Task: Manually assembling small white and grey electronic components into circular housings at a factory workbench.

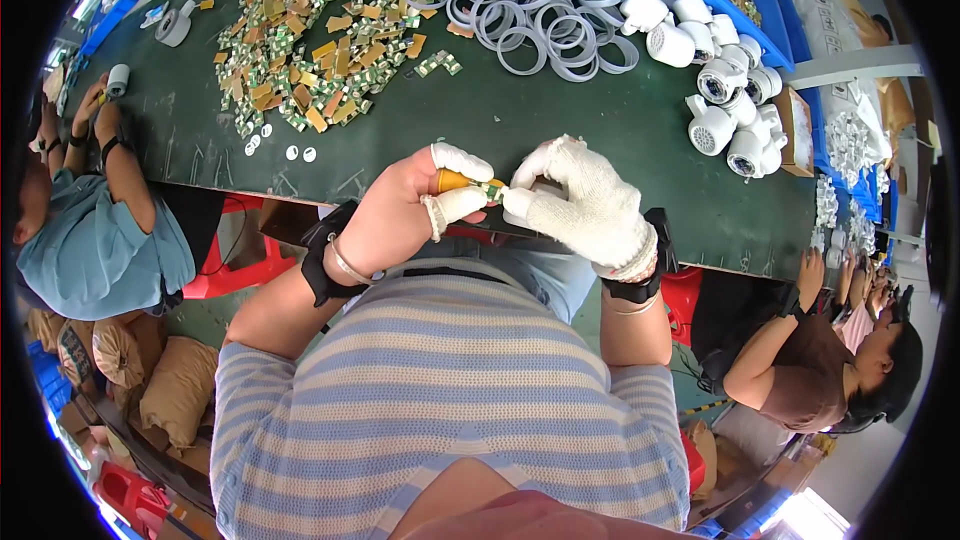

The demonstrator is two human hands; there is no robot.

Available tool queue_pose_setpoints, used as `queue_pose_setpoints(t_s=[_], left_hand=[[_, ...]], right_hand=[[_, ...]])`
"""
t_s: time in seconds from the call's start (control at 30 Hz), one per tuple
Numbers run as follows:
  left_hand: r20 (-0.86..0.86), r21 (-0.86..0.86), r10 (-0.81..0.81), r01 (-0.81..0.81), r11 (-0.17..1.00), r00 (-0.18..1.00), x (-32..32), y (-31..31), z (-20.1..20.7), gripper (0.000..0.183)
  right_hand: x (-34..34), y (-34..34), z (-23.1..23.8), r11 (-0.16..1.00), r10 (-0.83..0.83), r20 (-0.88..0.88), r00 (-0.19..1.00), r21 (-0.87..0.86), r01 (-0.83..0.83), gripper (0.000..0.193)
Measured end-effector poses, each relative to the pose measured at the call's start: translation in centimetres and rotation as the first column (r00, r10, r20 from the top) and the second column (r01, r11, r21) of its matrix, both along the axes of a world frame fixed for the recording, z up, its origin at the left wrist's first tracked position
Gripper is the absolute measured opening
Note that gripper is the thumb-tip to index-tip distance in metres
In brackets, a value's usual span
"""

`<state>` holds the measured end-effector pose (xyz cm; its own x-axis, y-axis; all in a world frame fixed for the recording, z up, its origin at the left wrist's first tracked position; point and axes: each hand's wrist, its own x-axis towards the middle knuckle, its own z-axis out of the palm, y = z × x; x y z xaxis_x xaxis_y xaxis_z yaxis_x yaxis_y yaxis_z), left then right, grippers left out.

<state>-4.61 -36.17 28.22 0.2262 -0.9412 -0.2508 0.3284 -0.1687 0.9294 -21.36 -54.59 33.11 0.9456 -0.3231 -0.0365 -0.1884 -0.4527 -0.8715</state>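
My left hand (395,205), bare apart from white covers on some fingertips, pinches a small green circuit board (493,190) at the table's near edge. An orange-yellow flat piece (455,180) shows between the same fingers; whether it is joined to the board cannot be made out. From the other side, my right hand (585,202) in a white knit glove closes thumb and fingertips on the board's right end. Beyond my hands, a wide heap of green boards and orange-brown pieces (310,35) spreads over the dark green tabletop (450,120).
Translucent rings (520,50) lie piled at the far middle, beside white round housings (712,130) on the right. Several small white discs (292,152) sit near the front left. Blue bins (700,10) line the back. Co-workers sit at left (100,230) and right (810,370).
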Motion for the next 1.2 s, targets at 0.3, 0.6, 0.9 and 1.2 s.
queue_pose_setpoints(t_s=[0.3,0.6,0.9,1.2], left_hand=[[0.073,-0.055,-0.050,0.054,0.997,0.996,-0.3,0.2,1.1,0.025],[0.362,-0.053,-0.039,0.063,0.997,0.931,-1.2,0.7,2.3,0.023],[-0.151,0.054,-0.122,0.131,0.990,0.981,-0.4,1.1,1.6,0.021],[0.004,-0.016,-0.016,0.017,1.000,1.000,-1.0,1.2,0.6,0.024]], right_hand=[[0.2,0.1,-0.3,0.991,0.093,0.030,0.995,0.096,-0.096,0.013],[1.0,-1.2,0.3,0.945,0.308,-0.095,0.947,-0.089,-0.316,0.015],[0.6,-0.7,-0.3,0.974,0.226,0.054,0.973,-0.013,-0.226,0.015],[0.0,1.1,-1.7,0.989,0.045,0.263,0.964,-0.146,-0.006,0.017]])
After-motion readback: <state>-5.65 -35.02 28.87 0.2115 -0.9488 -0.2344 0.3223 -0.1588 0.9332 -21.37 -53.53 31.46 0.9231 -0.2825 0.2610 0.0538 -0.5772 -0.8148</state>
